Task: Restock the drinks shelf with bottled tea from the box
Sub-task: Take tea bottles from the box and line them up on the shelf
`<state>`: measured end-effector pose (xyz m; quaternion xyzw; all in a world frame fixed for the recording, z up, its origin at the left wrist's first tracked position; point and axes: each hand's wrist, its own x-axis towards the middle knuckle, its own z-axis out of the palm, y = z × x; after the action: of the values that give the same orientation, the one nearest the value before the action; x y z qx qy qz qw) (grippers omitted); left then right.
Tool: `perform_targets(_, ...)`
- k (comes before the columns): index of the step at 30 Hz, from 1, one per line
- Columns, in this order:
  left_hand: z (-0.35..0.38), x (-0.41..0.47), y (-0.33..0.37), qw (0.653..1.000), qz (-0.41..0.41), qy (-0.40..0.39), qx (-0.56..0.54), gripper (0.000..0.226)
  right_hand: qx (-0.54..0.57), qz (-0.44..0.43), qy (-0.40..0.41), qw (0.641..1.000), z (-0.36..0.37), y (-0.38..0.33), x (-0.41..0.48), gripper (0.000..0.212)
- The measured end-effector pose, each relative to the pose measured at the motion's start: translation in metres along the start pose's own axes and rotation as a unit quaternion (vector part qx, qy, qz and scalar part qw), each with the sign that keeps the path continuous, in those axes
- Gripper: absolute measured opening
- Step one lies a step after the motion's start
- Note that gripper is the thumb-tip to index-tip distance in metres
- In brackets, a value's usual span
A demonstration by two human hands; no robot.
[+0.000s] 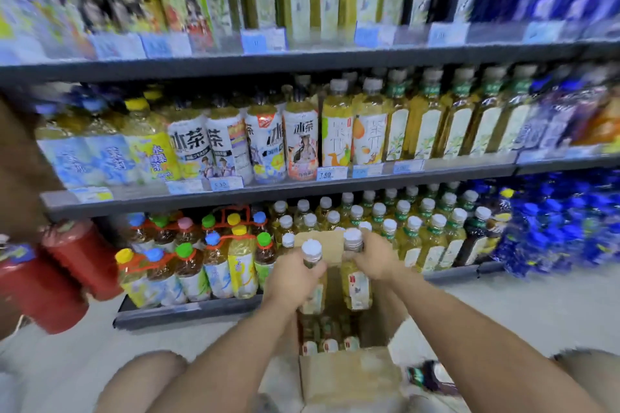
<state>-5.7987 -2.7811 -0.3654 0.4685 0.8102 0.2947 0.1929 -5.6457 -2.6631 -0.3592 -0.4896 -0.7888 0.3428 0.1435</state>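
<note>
Setting: shop aisle; shelf with three tiers in view, all packed with drinks.
Box: one, open, on the floor under the hands; tea inside, count blurred.
Left hand: fingers wrapped round the left bottle at its neck.
Right hand: fingers wrapped round the right bottle at its neck.
Held bottles: two, upright, above the box, before the bottom tier.

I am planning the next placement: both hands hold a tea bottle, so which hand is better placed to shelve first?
Probably the right hand: its bottle is higher and closer to the white-capped tea row on the bottom shelf. The left hand sits nearer the coloured-cap packs.
</note>
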Motion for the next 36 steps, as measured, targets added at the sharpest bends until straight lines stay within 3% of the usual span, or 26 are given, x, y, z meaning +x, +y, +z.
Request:
perform_targets(2, -0.040, -0.009, 0.035, 0.999, 0.027, 0.012, -0.018, 0.030, 0.002, -0.022, 0.018, 1.000, -0.040, -0.029, -0.015, 0.029)
perform_targets(7, -0.132, -0.020, 0.114, 0.994, 0.104, 0.044, 0.000, 0.030, -0.006, -0.073, 0.072, 0.995, -0.135, -0.105, -0.034, 0.058)
perform_targets(12, -0.215, -0.015, 0.196, 0.980, 0.157, 0.119, 0.000, 0.031, 0.000, -0.163, 0.145, 0.976, -0.226, -0.189, -0.053, 0.040)
perform_targets(19, -0.320, 0.012, 0.293, 0.949, 0.224, 0.220, -0.046, 0.027, 0.016, -0.262, 0.217, 0.940, -0.323, -0.279, -0.043, 0.053)
perform_targets(28, -0.349, 0.089, 0.321, 0.911, 0.256, 0.304, -0.111, 0.028, 0.067, -0.311, 0.247, 0.915, -0.351, -0.323, 0.029, 0.048)
perform_targets(36, -0.340, 0.172, 0.305, 0.919, 0.226, 0.300, -0.118, 0.018, 0.044, -0.275, 0.224, 0.934, -0.337, -0.325, 0.121, 0.046)
